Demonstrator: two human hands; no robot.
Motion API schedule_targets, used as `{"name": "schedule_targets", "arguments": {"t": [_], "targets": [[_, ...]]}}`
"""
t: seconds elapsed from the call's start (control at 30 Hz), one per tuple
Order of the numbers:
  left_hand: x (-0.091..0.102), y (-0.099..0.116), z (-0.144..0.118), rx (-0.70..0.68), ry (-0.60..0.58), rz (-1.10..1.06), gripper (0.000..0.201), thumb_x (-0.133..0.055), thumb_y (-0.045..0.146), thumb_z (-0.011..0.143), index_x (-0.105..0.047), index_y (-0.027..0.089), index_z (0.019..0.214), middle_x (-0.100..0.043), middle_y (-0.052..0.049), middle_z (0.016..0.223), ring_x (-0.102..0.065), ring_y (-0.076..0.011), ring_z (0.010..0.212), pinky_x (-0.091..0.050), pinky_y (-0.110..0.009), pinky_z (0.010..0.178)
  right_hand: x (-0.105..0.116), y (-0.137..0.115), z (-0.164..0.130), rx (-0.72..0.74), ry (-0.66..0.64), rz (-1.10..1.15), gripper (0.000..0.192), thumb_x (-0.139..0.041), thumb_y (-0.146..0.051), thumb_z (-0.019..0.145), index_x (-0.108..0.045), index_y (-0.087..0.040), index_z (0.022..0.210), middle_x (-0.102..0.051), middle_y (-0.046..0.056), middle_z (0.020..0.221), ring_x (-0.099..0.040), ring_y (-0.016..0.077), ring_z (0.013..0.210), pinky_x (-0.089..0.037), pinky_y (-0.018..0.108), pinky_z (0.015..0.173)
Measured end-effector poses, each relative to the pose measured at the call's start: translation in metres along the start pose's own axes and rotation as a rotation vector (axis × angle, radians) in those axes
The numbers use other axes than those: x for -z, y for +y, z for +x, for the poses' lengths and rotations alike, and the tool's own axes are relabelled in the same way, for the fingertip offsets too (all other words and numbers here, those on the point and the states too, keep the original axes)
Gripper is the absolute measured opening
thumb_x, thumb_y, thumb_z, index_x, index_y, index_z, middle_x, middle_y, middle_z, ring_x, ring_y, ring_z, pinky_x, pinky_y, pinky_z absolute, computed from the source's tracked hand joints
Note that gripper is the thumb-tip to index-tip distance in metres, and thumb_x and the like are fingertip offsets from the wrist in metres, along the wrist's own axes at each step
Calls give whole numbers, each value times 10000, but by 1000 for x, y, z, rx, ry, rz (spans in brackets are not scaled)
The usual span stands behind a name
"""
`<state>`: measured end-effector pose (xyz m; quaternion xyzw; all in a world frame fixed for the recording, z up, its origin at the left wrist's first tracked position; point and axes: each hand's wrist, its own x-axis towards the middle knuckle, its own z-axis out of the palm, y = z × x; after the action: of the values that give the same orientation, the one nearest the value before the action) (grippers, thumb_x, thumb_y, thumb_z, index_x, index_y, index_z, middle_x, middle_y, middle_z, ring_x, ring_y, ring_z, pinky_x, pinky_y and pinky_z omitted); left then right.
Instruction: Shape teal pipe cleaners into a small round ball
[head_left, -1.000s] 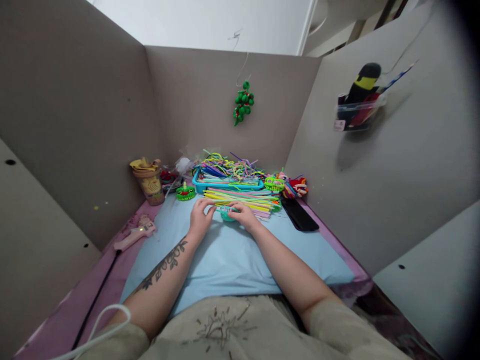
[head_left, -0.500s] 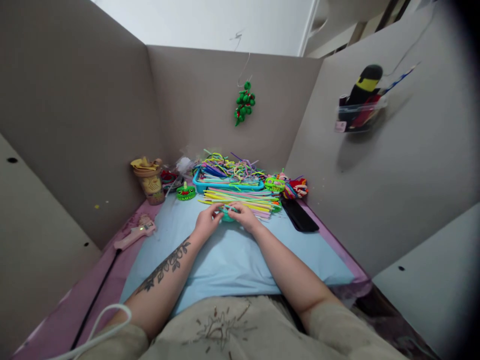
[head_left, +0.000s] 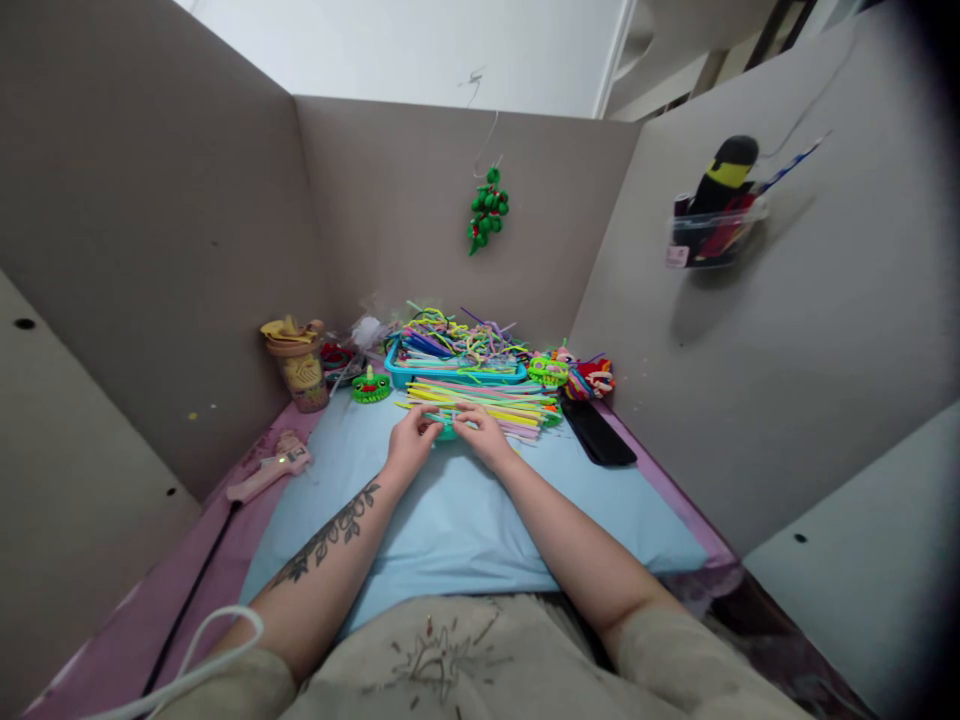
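Note:
Between my hands is a small teal piece of pipe-cleaner work (head_left: 445,430), with a pale lilac bit on top. My left hand (head_left: 411,440) pinches its left side with thumb and fingers. On the other side, my right hand (head_left: 481,435) closes its fingertips on the upper right edge. My fingers cover much of the piece, so its full shape is hidden. Just beyond my fingertips lies a row of straight pipe cleaners (head_left: 487,400) in yellow, pink, green and lilac.
A blue tray (head_left: 457,376) heaped with pipe cleaners stands behind. At left are a green pipe-cleaner figure (head_left: 370,386), a cup (head_left: 298,368) and a pink glue gun (head_left: 270,472) with a cord. A black phone (head_left: 600,434) lies right; a container (head_left: 709,240) hangs on the wall.
My right hand has shifted slightly left on the teal piece, and the lilac bit now shows upright between my fingers. Both hands keep their hold.

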<state>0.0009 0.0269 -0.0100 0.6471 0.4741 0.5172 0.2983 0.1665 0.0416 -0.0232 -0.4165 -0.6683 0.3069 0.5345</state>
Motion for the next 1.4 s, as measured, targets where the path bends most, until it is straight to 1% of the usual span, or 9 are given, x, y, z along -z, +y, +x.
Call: {"name": "schedule_targets", "arguments": {"t": [0.2, 0.4, 0.53, 0.67, 0.8, 0.87, 0.97, 1.07, 1.4], "targets": [[1, 1, 1, 29, 45, 13, 239, -594, 334, 721, -623, 161, 885, -661, -23, 710, -604, -141, 628, -462, -242, 599, -1, 3, 1, -22, 52, -5, 171, -632, -372, 720, -647, -203, 708, -574, 73, 1115, -513, 217, 1095, -330, 385, 1002], [6, -4, 7, 55, 50, 77, 171, -581, 310, 700, -637, 154, 744, -656, -15, 677, -580, -137, 599, -457, -242, 586, -3, 2, 1, -44, 18, 20, 186, -640, -378, 712, -646, -195, 684, -569, 75, 1095, -519, 219, 1076, -333, 367, 987], [7, -6, 9, 58, 4, 51, 161, -571, 301, 694, -628, 152, 713, -636, -6, 644, -565, -130, 586, -446, -224, 552, -3, -2, 0, -46, 2, 63, 198, -642, -390, 705, -645, -194, 678, -569, 71, 1105, -513, 218, 1087, -333, 358, 980], [6, -5, 10, 43, -28, 53, 166, -573, 304, 700, -628, 149, 717, -632, -4, 655, -567, -124, 585, -446, -217, 548, -3, -8, -1, -56, 46, 75, 192, -657, -374, 679, -633, -186, 644, -571, 72, 1109, -514, 223, 1099, -328, 348, 983], [7, 3, 6, -21, 168, 98, 213, -587, 286, 716, -620, 152, 879, -656, -41, 874, -589, -121, 638, -474, -232, 582, -3, -11, 0, -43, 178, 11, 163, -636, -334, 688, -615, -186, 623, -559, 73, 1071, -524, 214, 1072, -337, 344, 978], [6, 8, 2, -83, 223, 142, 183, -580, 287, 741, -633, 158, 861, -658, -51, 888, -600, -133, 680, -492, -248, 620, -3, -11, 0, -31, 237, -29, 152, -628, -321, 694, -615, -185, 627, -543, 76, 1063, -525, 209, 1061, -345, 340, 973], [2, 11, -5, -159, 129, 175, 164, -554, 278, 783, -675, 171, 815, -681, -50, 824, -623, -156, 746, -508, -272, 700, -2, -13, 0, -19, 276, -73, 142, -616, -311, 707, -621, -185, 640, -524, 81, 1062, -522, 206, 1058, -361, 333, 956], [-4, 8, -8, -184, 51, 199, 216, -554, 247, 792, -682, 180, 953, -688, -63, 929, -631, -163, 794, -518, -279, 717, -3, -15, 0, -14, 287, -94, 146, -612, -310, 712, -625, -181, 646, -515, 87, 1068, -517, 211, 1058, -377, 331, 938], [-11, 4, -6, -176, -29, 216, 344, -540, 171, 783, -625, 146, 1115, -608, -116, 1082, -593, -191, 958, -531, -259, 665, -4, -16, -3, 24, 252, -113, 139, -615, -305, 722, -627, -184, 655, -513, 92, 1075, -506, 215, 1076, -393, 334, 923]]}}
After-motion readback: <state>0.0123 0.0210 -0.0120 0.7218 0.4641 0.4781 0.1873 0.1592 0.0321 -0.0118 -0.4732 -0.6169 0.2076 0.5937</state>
